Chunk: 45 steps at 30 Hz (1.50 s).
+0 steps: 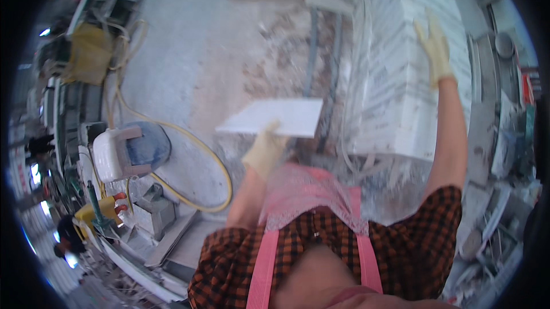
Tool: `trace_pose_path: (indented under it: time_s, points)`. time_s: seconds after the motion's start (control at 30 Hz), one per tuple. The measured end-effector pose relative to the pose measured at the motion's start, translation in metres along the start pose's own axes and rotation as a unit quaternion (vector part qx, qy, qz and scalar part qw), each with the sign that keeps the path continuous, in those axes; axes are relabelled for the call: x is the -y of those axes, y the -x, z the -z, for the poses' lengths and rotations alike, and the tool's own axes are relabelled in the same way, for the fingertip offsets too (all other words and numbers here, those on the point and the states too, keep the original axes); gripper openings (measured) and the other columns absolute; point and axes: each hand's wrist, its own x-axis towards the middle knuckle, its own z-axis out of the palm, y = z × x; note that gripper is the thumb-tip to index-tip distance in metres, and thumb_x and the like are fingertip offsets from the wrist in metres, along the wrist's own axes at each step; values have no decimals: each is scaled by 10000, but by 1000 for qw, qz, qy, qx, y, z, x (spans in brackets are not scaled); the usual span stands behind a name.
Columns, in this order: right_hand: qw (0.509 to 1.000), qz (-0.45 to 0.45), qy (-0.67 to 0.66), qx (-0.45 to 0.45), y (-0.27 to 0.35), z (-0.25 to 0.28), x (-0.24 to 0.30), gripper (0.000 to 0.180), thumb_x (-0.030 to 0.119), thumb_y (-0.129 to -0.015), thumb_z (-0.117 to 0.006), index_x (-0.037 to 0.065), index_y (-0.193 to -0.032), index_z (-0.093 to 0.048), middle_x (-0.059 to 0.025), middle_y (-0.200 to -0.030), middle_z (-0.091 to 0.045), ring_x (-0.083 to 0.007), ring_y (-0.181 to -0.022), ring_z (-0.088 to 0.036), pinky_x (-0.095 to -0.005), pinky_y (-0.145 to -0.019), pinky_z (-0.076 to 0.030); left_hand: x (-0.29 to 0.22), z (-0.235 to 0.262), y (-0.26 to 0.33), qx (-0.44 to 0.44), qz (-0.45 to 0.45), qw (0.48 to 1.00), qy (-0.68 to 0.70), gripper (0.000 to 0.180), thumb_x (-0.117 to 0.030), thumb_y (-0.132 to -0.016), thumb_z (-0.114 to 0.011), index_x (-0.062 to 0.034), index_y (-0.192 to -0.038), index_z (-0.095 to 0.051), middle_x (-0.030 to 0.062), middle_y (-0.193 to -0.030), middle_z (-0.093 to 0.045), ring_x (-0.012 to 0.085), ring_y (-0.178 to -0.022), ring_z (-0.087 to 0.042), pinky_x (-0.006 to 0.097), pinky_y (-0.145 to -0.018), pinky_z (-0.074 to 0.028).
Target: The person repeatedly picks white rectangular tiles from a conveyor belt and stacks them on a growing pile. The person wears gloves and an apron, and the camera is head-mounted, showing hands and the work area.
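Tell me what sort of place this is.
Probably a workshop or factory: a yellow hose curves over the stained floor, the gloved left hand holds a white panel, and equipment crowds the left.

This looks like a workshop or factory floor rather than a home or office. The concrete-like floor is smeared with pale residue and brown patches, and two dark bars run along it. A yellow hose loops across it near a grey metal box. Industrial clutter and metal framework crowd the left rim, where bright lights show. A long white streaked pile, a white panel, pale work gloves and a pink apron fit such a setting.
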Motion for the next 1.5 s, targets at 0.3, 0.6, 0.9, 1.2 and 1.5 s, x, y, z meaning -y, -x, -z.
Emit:
trace_pose_path:
  time_s: [0.3,0.6,0.9,1.2,1.5]
  points:
    - [992,22,65,103,-34,-52,-59,592,462,-986,-463,86,-1443,-455,-147,-1492,-440,-313,-1365,-411,-410,-1114,-303,-47,-73,-152,-11,50,994,-97,303,-27,-938,-557,52,-1227,-514,173,-1185,-638,291,-1045,-673,369,-822,-634]
    - [990,28,36,137,-36,-33,-33,496,244,-1004,-488,8,-1437,-440,-188,-1473,-445,-342,-1379,-384,-421,-1156,-240,-42,-191,-394,42,60,987,-146,187,-35,-959,-535,37,-1132,-527,153,-1128,-642,289,-1005,-675,359,-826,-626]
    - [960,-59,27,272,-63,-12,-4,532,165,-1005,-439,-45,-1483,-334,-225,-1522,-357,-369,-1438,-293,-447,-1191,-160,-5,-277,-554,75,-26,995,-59,323,-14,-950,-532,64,-1256,-462,195,-1239,-569,363,-1123,-609,472,-943,-572]
    - [943,-84,34,322,-74,-9,-2,579,159,-982,-430,-85,-1488,-286,-266,-1528,-313,-417,-1440,-260,-490,-1191,-119,15,-300,-596,28,-47,997,-62,346,-15,-949,-539,90,-1263,-436,234,-1272,-530,398,-1147,-582,499,-967,-559]
    - [940,-93,37,326,-74,-9,-6,600,175,-973,-446,-86,-1489,-286,-280,-1523,-313,-433,-1432,-266,-501,-1187,-122,22,-322,-603,75,-63,992,-76,386,-23,-952,-534,116,-1288,-404,256,-1295,-502,410,-1176,-565,505,-967,-562]
